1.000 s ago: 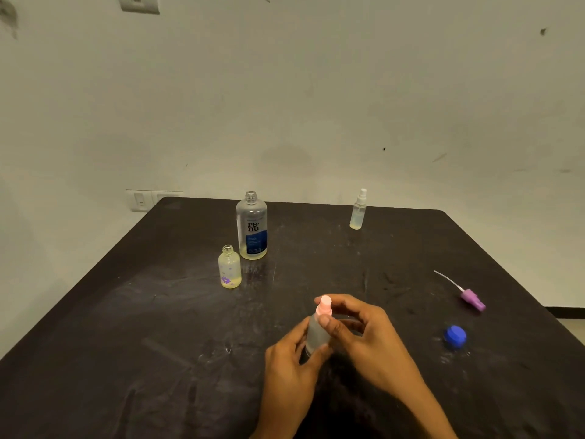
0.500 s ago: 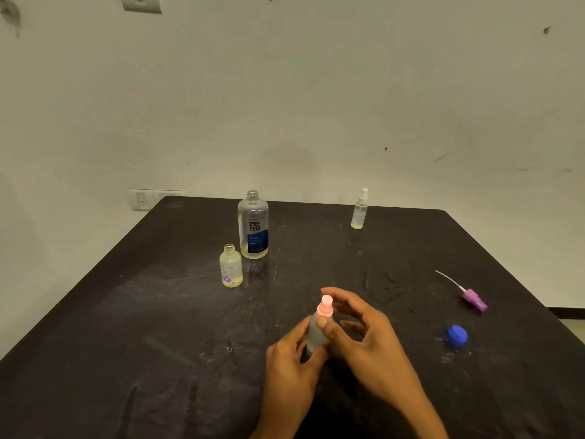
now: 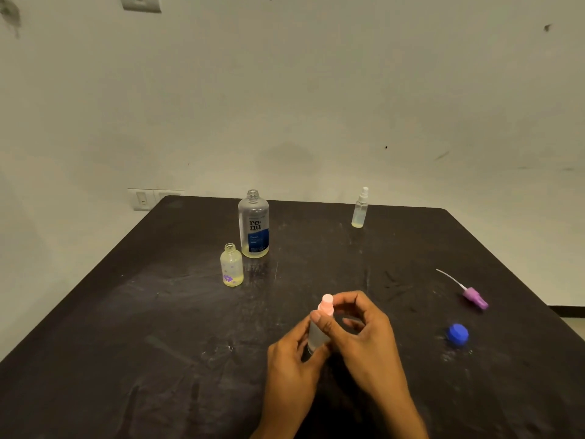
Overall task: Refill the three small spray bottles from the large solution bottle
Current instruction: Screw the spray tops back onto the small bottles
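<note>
Left hand gripped the frosted bottle upright on the table; our right hand pinched its pink sprayer. We judged small straight twists, body steady, avoided cross-threading.

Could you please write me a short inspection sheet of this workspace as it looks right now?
Surface: scuffed black table, pale smears.
Job's things: large clear solution bottle with blue label, uncapped, little yellowish liquid left; small flower-printed bottle, open neck, partly filled; slim clear spray bottle with white nozzle near the far edge; frosted bottle with pink spray top upright in both hands.
Clutter: purple spray head with dip tube lying flat; blue screw cap.
Grip: left hand holds the frosted body; right hand pinches the pink top.
Cables: nothing seen.
Surroundings: marked pale wall, wall switches.
</note>
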